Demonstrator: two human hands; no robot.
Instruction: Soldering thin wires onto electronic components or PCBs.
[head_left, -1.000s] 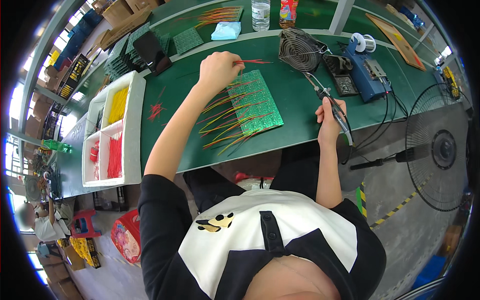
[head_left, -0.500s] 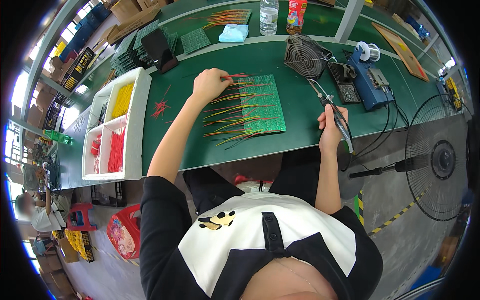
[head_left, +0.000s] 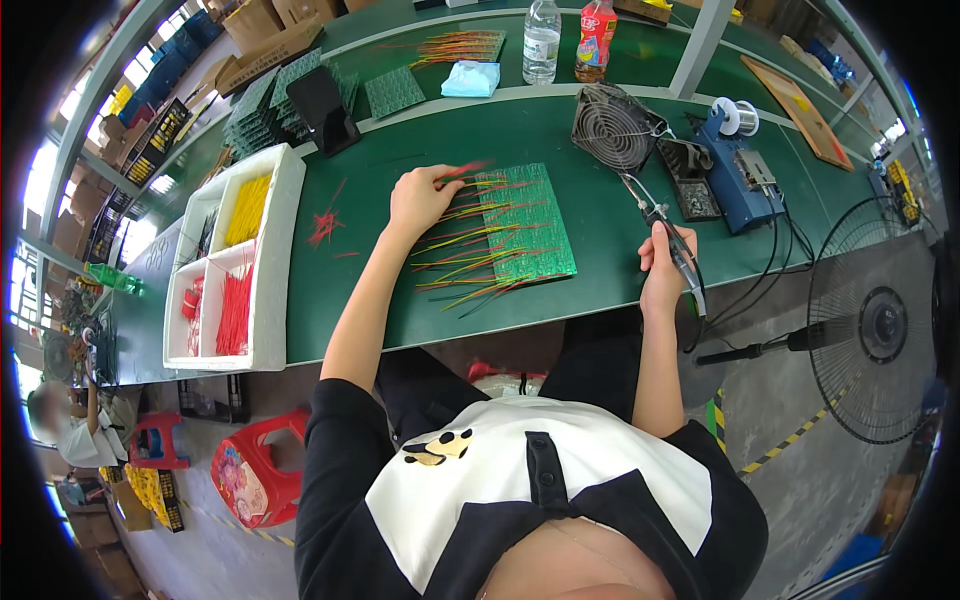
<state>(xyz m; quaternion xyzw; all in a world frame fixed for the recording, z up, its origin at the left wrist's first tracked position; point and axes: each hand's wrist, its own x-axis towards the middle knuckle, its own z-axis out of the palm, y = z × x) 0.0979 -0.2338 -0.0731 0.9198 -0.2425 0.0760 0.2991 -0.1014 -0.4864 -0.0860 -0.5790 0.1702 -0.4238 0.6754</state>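
My left hand (head_left: 418,204) is pinched shut on red wires (head_left: 468,169), which are blurred, just left of the green circuit board's far left corner. The circuit board (head_left: 540,225) lies flat, with rows of red and yellow wires (head_left: 455,254) sticking out past its left side. My right hand (head_left: 664,270) grips a soldering iron (head_left: 684,262) to the right of the board, apart from it. The iron's metal front end points away from me, toward a small fan (head_left: 612,130).
A white foam box (head_left: 268,305) with yellow and red wires stands left, loose red wires (head_left: 324,228) beside it. A blue solder feeder (head_left: 742,180) with a wire spool sits right. Bottles (head_left: 541,45), a phone (head_left: 322,108) and stacked boards (head_left: 252,112) are behind. A floor fan (head_left: 880,320) stands right.
My left hand has drawn slightly nearer to me, and the red wires in it now blur with motion. The whole view has shifted a little. My right hand still grips the soldering iron.
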